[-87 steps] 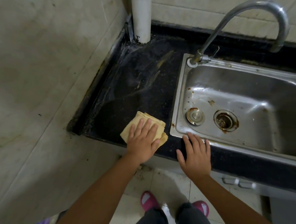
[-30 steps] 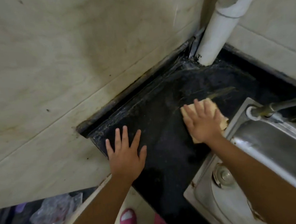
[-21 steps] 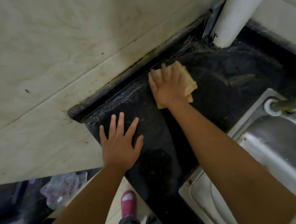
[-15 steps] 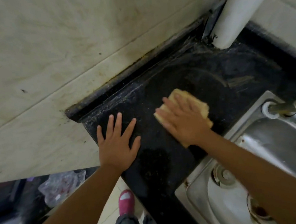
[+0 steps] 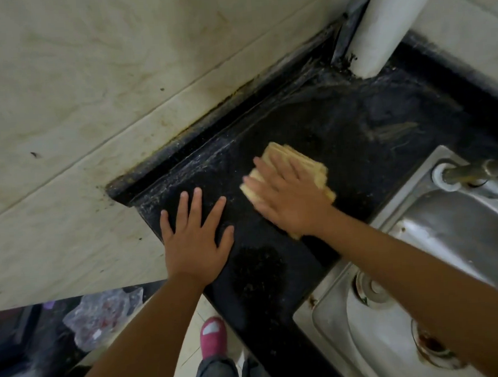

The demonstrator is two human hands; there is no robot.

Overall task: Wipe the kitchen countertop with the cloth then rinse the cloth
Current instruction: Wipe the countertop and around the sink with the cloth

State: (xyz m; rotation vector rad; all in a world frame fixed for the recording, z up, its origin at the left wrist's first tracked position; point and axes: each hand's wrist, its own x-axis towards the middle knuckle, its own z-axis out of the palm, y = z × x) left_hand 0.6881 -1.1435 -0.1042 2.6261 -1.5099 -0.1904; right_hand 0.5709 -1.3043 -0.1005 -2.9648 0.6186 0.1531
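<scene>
A folded yellow cloth (image 5: 313, 167) lies on the black countertop (image 5: 363, 117), about midway between the wall and the sink. My right hand (image 5: 286, 194) presses flat on the cloth with straight fingers and covers most of it. My left hand (image 5: 196, 235) rests flat, fingers spread, on the countertop's near left corner, a short gap from the cloth. The steel sink (image 5: 449, 234) lies to the right, with the base of its tap (image 5: 451, 176) at the rim.
A tiled wall (image 5: 119, 94) borders the countertop on the left, and a white pipe (image 5: 383, 22) stands in the far corner. The sink holds a plug (image 5: 370, 291) and a rusty drain (image 5: 432, 346). A plastic bag (image 5: 101, 314) lies on the floor at lower left.
My right hand has slid the cloth from near the wall back toward the sink, then slightly left toward my left hand. My left hand has stayed planted on the corner.
</scene>
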